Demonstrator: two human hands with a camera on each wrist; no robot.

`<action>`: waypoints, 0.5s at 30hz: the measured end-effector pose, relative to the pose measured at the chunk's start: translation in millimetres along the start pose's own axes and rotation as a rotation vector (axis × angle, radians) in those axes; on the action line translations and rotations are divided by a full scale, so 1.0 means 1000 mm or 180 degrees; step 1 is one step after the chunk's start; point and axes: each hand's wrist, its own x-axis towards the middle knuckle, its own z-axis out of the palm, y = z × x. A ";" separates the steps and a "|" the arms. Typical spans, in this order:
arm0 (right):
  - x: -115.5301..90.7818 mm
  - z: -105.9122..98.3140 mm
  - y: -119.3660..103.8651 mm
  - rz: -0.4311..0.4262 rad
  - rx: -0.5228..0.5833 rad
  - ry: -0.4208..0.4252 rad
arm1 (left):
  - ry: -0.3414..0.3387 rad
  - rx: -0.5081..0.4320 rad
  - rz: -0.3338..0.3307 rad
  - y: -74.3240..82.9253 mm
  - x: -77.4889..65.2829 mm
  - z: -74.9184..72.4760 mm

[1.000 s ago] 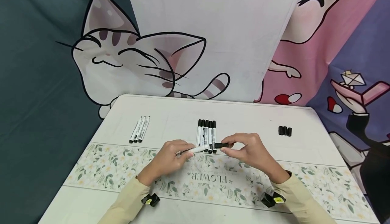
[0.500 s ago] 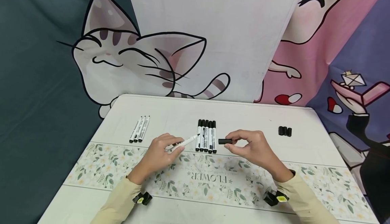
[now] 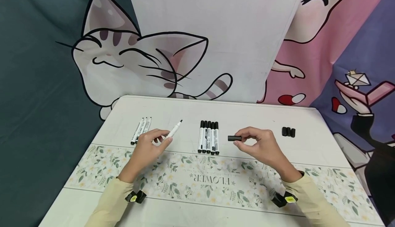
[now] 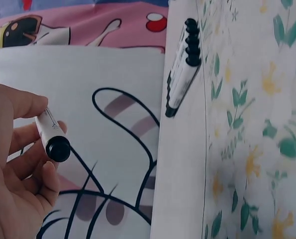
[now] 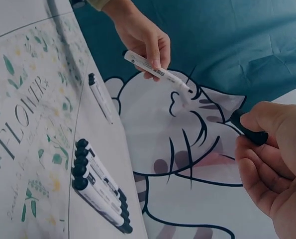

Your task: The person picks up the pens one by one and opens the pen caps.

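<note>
My left hand (image 3: 151, 147) pinches an uncapped white marker (image 3: 174, 129), its black tip pointing up and away. In the left wrist view, the black end of this marker (image 4: 57, 147) faces the camera between thumb and fingers. My right hand (image 3: 258, 145) holds a black marker cap (image 3: 235, 138) between thumb and fingertips, above the table. Between the hands lies a row of several capped markers (image 3: 208, 138), side by side. Just beyond the left hand rest uncapped markers (image 3: 142, 127), partly hidden by it.
Three black caps (image 3: 288, 132) lie together at the right of the white table (image 3: 247, 117). A floral band with the word FLOWER (image 3: 213, 179) crosses the table. Behind the table hangs a curtain (image 3: 132, 66) printed with a cat.
The uncapped marker and the cap have come apart. My left hand has moved left with the marker, its tip turning upward; my right hand has moved slightly right with the cap.
</note>
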 end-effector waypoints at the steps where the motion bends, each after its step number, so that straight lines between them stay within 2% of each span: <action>1: 0.000 -0.001 0.001 0.0020 -0.0005 0.0015 | 0.0007 0.0002 -0.0042 -0.002 0.000 -0.001; 15: -0.005 -0.013 0.005 0.0171 -0.0182 0.0198 | 0.0261 0.0056 -0.0647 -0.036 0.007 -0.025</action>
